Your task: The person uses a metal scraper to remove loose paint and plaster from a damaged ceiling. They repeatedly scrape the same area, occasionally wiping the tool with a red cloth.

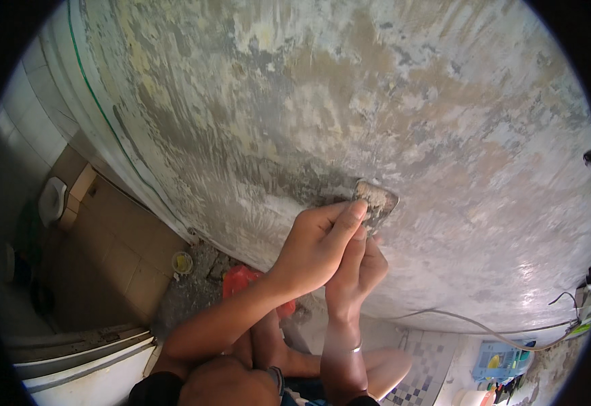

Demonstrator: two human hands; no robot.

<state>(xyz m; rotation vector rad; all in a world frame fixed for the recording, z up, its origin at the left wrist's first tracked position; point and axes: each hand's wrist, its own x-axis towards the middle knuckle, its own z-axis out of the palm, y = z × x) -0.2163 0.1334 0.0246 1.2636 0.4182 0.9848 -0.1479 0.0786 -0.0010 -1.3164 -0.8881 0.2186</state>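
Observation:
Both my hands are closed together on a small scraper (381, 201), a flat blade with rounded corners, crusted with pale plaster or paint. Its blade lies against or very close to the wall (295, 115), which is patchy grey, white and brown with old paint. My left hand (314, 245) pinches the blade's lower left side, thumb on top. Just below and to the right, my right hand (358, 267) grips its lower end, fingers curled. The handle, if there is one, is hidden by my fingers. A thin band circles my right wrist.
Left, a doorway with a green cord (96, 98) along its frame opens on a brown tiled floor (109, 257). A small tub (182, 262) and a red plastic bag (239, 279) sit low by the wall. At lower right are a cable (481, 329) and a blue basket (500, 361).

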